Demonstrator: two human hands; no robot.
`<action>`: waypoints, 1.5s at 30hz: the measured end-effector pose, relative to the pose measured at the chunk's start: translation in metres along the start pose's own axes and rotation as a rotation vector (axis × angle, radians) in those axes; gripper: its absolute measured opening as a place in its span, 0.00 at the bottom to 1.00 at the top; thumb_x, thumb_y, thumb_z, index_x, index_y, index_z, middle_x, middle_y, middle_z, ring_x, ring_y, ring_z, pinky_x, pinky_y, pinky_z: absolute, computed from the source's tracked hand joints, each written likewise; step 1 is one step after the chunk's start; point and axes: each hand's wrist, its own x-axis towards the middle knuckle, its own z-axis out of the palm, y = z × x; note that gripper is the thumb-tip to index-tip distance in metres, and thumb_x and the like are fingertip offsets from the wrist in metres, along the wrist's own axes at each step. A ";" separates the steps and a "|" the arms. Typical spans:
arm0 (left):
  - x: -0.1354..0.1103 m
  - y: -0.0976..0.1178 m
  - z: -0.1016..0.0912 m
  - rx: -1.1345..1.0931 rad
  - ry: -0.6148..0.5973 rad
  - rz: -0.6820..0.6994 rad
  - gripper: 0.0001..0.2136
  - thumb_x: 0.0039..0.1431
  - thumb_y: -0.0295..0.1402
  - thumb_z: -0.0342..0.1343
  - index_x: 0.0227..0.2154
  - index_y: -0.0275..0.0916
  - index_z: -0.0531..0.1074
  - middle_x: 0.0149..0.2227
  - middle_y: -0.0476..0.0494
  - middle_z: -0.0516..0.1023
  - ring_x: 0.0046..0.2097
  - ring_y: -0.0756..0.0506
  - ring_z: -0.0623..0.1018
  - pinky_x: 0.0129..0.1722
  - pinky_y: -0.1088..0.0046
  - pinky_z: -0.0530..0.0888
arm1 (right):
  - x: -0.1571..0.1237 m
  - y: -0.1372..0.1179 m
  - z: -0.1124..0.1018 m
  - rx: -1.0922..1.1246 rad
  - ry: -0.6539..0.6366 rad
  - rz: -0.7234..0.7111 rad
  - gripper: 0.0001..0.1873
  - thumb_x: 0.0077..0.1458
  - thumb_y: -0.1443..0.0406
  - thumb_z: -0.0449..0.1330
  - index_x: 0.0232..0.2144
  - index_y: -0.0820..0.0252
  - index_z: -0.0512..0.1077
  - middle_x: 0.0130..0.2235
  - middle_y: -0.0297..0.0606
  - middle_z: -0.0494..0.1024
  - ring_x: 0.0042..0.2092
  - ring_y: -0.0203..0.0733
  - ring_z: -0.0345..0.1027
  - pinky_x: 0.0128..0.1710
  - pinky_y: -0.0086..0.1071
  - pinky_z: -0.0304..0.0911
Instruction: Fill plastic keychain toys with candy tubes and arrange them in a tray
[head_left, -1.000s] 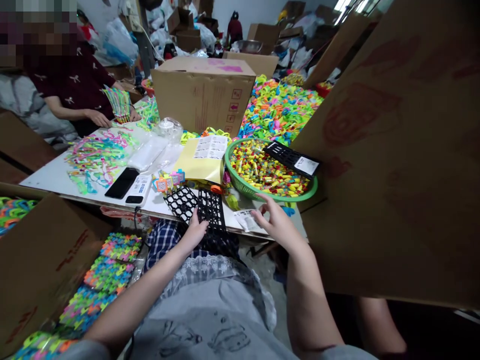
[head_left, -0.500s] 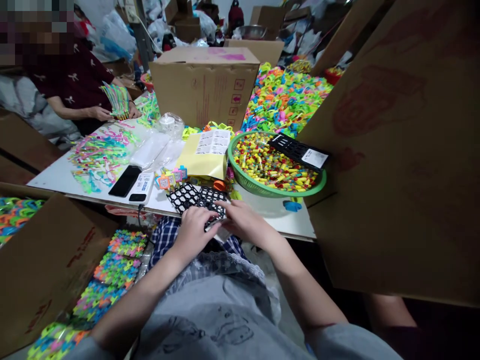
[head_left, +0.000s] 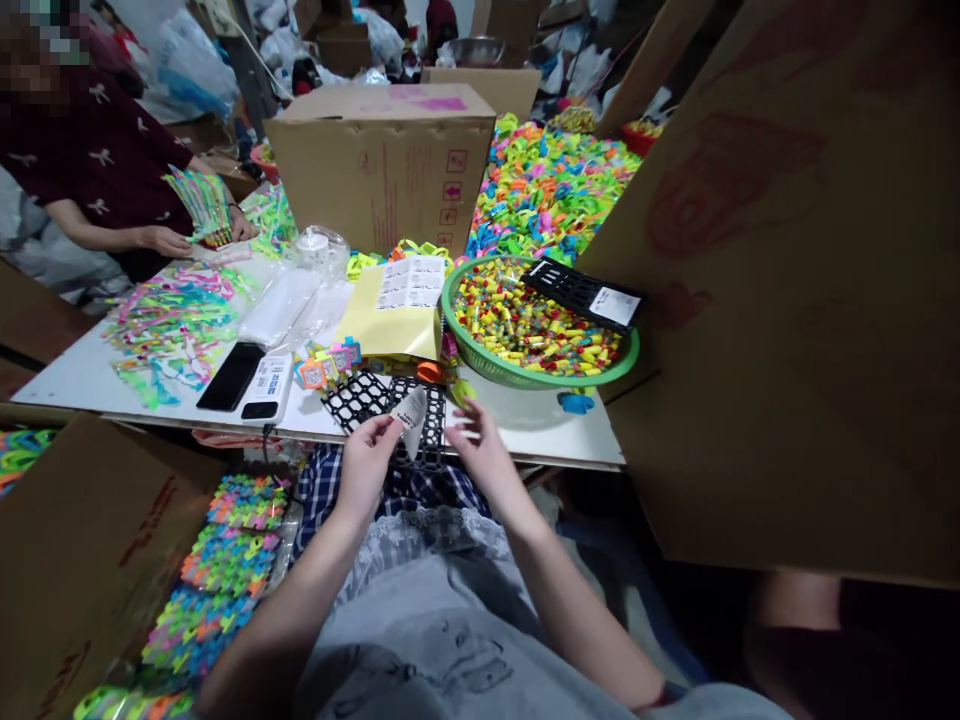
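Between finger and thumb, my left hand (head_left: pixel 367 462) pinches a curled white label (head_left: pixel 410 420) with dark print. My right hand (head_left: pixel 481 452) hovers just right of it, fingers bent and apart, holding nothing. Below the label lie black perforated plastic trays (head_left: pixel 356 402) at the table's front edge, partly covered by the label and hands. Colourful toy watches (head_left: pixel 326 366) rest at the trays' far left. Farther back is a yellow sheet (head_left: pixel 356 325) carrying a white sheet of printed labels (head_left: pixel 412 284).
A green basket (head_left: pixel 517 376) of small yellow-red capsules stands right, a black labelled tray (head_left: pixel 581 292) across its rim. Phones (head_left: pixel 231 376) lie left. Cardboard boxes (head_left: pixel 375 170) stand behind and at both sides. A co-worker (head_left: pixel 97 170) holds colourful strips across the table.
The white label has come up from the tray in my left hand. My right hand has moved away from it and opened. The view has shifted slightly.
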 end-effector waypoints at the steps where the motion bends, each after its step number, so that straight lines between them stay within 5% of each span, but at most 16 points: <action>1: 0.001 -0.003 0.004 -0.073 0.001 -0.024 0.12 0.47 0.40 0.61 0.32 0.37 0.76 0.32 0.46 0.78 0.35 0.46 0.74 0.40 0.70 0.68 | 0.001 0.007 0.009 0.073 -0.036 0.088 0.36 0.48 0.50 0.60 0.56 0.58 0.57 0.43 0.47 0.73 0.40 0.47 0.70 0.40 0.42 0.69; 6: 0.004 -0.009 0.015 -0.081 0.037 -0.043 0.13 0.46 0.35 0.62 0.35 0.36 0.78 0.38 0.43 0.80 0.42 0.44 0.76 0.47 0.68 0.69 | 0.014 0.006 0.029 0.306 -0.029 0.293 0.36 0.51 0.48 0.54 0.56 0.59 0.54 0.39 0.42 0.74 0.38 0.44 0.71 0.34 0.36 0.67; 10: 0.010 -0.011 0.015 -0.075 0.038 -0.042 0.15 0.47 0.37 0.61 0.38 0.36 0.78 0.41 0.41 0.80 0.46 0.43 0.76 0.51 0.65 0.68 | 0.032 -0.003 0.031 0.309 0.062 0.217 0.39 0.47 0.50 0.59 0.56 0.59 0.54 0.35 0.37 0.73 0.35 0.41 0.69 0.35 0.34 0.65; 15: 0.028 -0.021 0.009 0.049 0.028 -0.055 0.19 0.49 0.43 0.57 0.40 0.34 0.77 0.33 0.43 0.79 0.40 0.44 0.76 0.45 0.66 0.70 | 0.065 0.016 0.044 0.221 0.137 0.146 0.39 0.42 0.61 0.61 0.56 0.62 0.53 0.26 0.26 0.68 0.27 0.35 0.64 0.31 0.31 0.63; 20: 0.057 -0.027 -0.014 0.622 -0.089 0.154 0.16 0.56 0.38 0.50 0.42 0.38 0.77 0.33 0.42 0.78 0.41 0.41 0.73 0.47 0.61 0.67 | 0.087 0.033 0.048 0.129 0.169 0.072 0.36 0.45 0.64 0.58 0.56 0.59 0.53 0.26 0.26 0.68 0.28 0.35 0.64 0.31 0.30 0.62; 24: 0.083 -0.023 -0.023 1.032 -0.033 0.401 0.19 0.60 0.35 0.45 0.49 0.35 0.73 0.37 0.38 0.78 0.42 0.38 0.72 0.48 0.57 0.67 | 0.093 0.038 0.041 0.058 0.152 0.074 0.34 0.48 0.65 0.57 0.56 0.62 0.53 0.26 0.26 0.68 0.28 0.35 0.65 0.33 0.31 0.63; 29: 0.105 -0.025 -0.002 1.209 -0.100 0.455 0.23 0.62 0.38 0.45 0.56 0.30 0.65 0.44 0.31 0.74 0.46 0.35 0.71 0.47 0.56 0.69 | 0.103 0.050 0.044 -0.097 0.080 0.207 0.34 0.46 0.69 0.58 0.56 0.66 0.55 0.24 0.25 0.68 0.28 0.37 0.66 0.34 0.32 0.64; 33: 0.109 -0.030 0.012 1.249 -0.154 0.524 0.21 0.64 0.38 0.44 0.58 0.37 0.63 0.53 0.31 0.68 0.51 0.35 0.68 0.49 0.56 0.68 | 0.110 0.057 0.048 -0.222 0.079 0.236 0.27 0.47 0.70 0.58 0.51 0.64 0.59 0.25 0.28 0.70 0.30 0.39 0.69 0.35 0.32 0.64; 38: 0.107 -0.035 0.016 1.300 -0.243 0.484 0.18 0.63 0.34 0.45 0.55 0.41 0.68 0.55 0.35 0.68 0.54 0.34 0.67 0.50 0.54 0.68 | 0.113 0.061 0.049 -0.288 0.033 0.270 0.22 0.48 0.71 0.58 0.47 0.63 0.61 0.26 0.30 0.72 0.31 0.39 0.70 0.37 0.32 0.65; 45: 0.108 -0.040 0.016 1.378 -0.279 0.453 0.22 0.57 0.25 0.46 0.54 0.39 0.68 0.57 0.34 0.65 0.55 0.35 0.66 0.51 0.56 0.68 | 0.109 0.060 0.053 -0.364 0.016 0.266 0.27 0.48 0.71 0.58 0.52 0.66 0.59 0.26 0.31 0.72 0.31 0.40 0.70 0.36 0.31 0.64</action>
